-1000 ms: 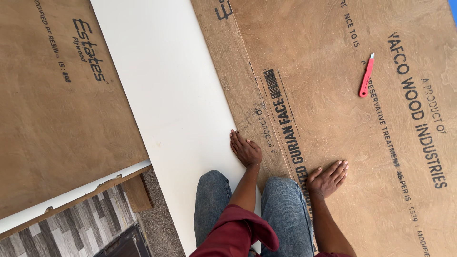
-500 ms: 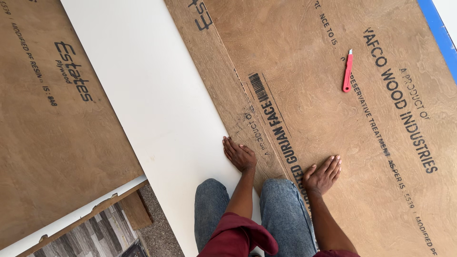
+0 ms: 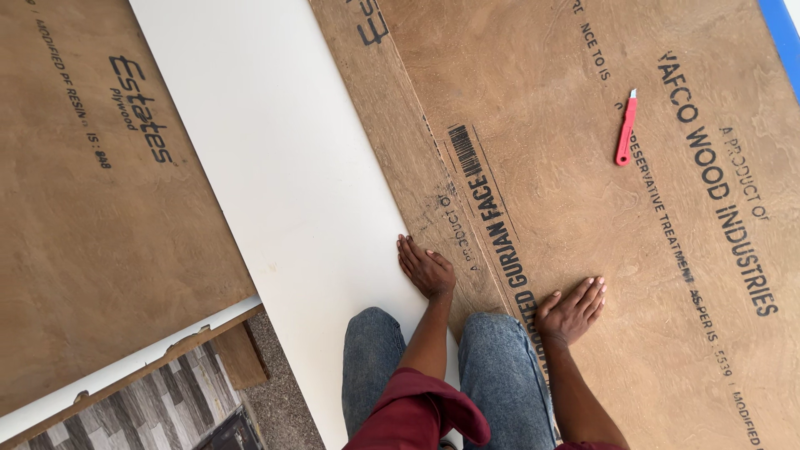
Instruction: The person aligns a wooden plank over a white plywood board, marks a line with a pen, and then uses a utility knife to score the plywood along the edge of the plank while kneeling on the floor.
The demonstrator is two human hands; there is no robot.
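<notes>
Left hand (image 3: 427, 268) is pressed flat, fingers spread, on the white laminate sheet (image 3: 283, 167) edge, apparently for support; right hand (image 3: 573, 308) is spread open on the near brown plywood board (image 3: 567, 167). Red utility knife (image 3: 625, 129) lies far right, untouched.

Maroon sleeves, seemingly pushed up, over blue denim trousers.
</notes>
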